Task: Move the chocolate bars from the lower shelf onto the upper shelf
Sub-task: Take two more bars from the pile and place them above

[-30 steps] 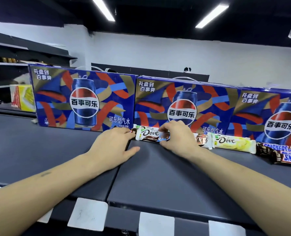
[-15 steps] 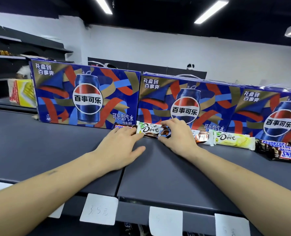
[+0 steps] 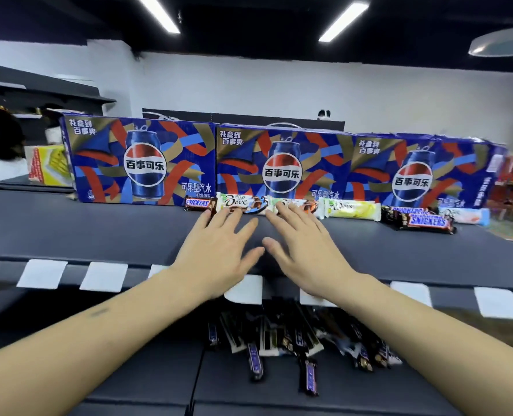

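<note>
Beyond both fingertips, Dove bar (image 3: 240, 203), hands (image 3: 219, 250) empty

Both bare forearms reach forward and converge toward the middle, the left from the lower left and the right from the lower right. The left hand (image 3: 219, 250) lies palm down with straight, slightly spread fingers pointing forward and the thumb angled inward. The right hand (image 3: 306, 250) mirrors it, palm down, fingers straight and fanned, thumb pointing toward the left thumb, the two thumb tips close but apart; neither hand holds anything.
</note>
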A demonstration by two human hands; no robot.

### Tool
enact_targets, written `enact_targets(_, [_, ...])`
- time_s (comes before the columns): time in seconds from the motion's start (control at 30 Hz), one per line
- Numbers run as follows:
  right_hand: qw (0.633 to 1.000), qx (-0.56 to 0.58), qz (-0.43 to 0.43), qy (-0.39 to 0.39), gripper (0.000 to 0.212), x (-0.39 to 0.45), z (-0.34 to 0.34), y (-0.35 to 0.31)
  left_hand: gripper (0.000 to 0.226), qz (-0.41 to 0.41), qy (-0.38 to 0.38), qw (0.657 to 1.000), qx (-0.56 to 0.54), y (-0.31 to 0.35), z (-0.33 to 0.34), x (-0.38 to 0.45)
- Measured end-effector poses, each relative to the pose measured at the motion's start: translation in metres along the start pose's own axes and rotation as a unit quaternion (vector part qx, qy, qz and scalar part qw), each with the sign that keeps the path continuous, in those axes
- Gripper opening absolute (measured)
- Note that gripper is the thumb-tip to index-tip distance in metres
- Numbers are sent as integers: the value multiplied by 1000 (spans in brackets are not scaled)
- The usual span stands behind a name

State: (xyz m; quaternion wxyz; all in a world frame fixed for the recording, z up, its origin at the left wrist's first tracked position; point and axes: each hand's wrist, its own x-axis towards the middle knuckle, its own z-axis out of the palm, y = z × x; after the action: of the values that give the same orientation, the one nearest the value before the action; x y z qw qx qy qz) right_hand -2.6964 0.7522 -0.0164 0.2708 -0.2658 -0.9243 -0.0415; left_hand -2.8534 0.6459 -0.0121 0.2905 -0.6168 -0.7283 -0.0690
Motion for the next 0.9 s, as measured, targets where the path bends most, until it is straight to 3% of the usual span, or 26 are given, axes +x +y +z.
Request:
enact_targets(0.33, [998, 58, 10, 22, 60, -167, 21, -7, 60, 24, -37, 998, -41, 87, -12, -113])
enact_targets(0.43, [996, 84, 22, -18, 56, -208, 52, -6, 59, 43, -85, 993, -69, 109, 8, -148])
enact_targets(0.63, [966, 135, 135, -172, 58, -253, 121, 15, 59, 26, -216, 968, -122, 128, 75, -183])
enact_targets(0.9, [923, 172, 301, -168, 49, -211, 197, 46, 59, -30, -264, 946, -187, 129, 175, -156])
